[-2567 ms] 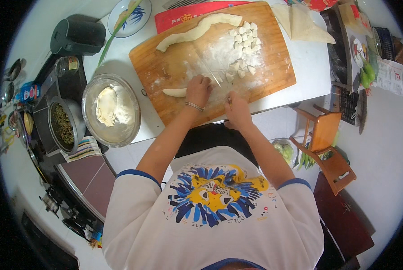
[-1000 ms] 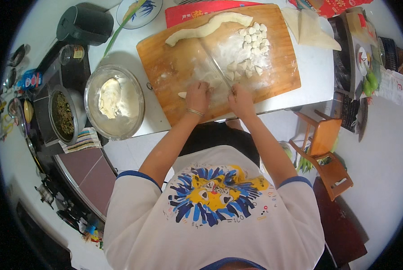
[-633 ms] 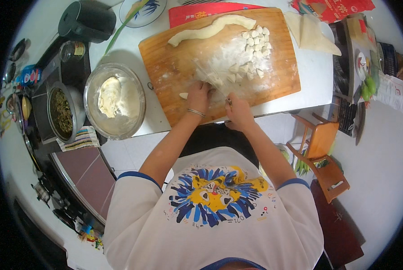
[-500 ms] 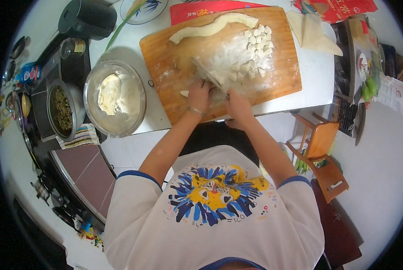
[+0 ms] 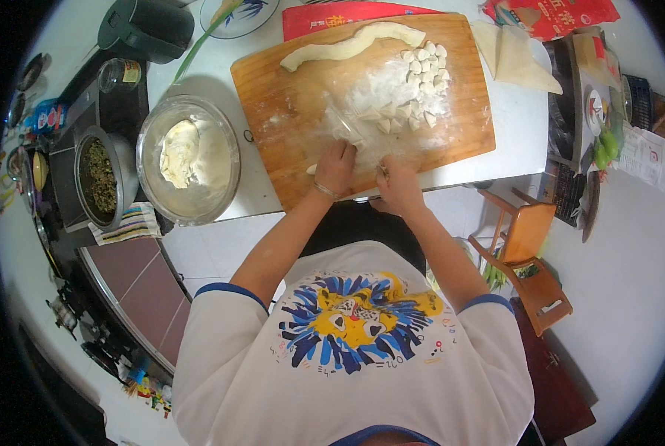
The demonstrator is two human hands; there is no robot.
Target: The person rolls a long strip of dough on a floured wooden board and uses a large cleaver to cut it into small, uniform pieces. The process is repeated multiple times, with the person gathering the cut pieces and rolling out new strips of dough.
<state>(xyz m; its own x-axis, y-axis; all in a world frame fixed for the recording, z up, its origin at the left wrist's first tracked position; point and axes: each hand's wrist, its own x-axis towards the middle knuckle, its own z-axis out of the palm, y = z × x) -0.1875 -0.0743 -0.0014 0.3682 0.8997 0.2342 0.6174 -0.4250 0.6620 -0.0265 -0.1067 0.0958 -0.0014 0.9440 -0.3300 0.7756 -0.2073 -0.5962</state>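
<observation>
The dough (image 5: 311, 170) lies on the board (image 5: 273, 100), mostly under the curled left hand (image 5: 335, 168) — whether those fingers pinch it, I cannot tell. It looks light, soft, easily squashed; best steadied gently from above. The right hand (image 5: 401, 186) grips the knife (image 5: 383, 170) — handle mostly covered, blade blurred.

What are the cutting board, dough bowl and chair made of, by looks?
Cutting board: likely wood, smooth, low sheen; warm tan-brown tone. Dough bowl: shiny glass, clear plastic or metal; glints on rim and wall don't settle which. Chair: probably varnished wood; even orange-brown colour, slight sheen.
</observation>
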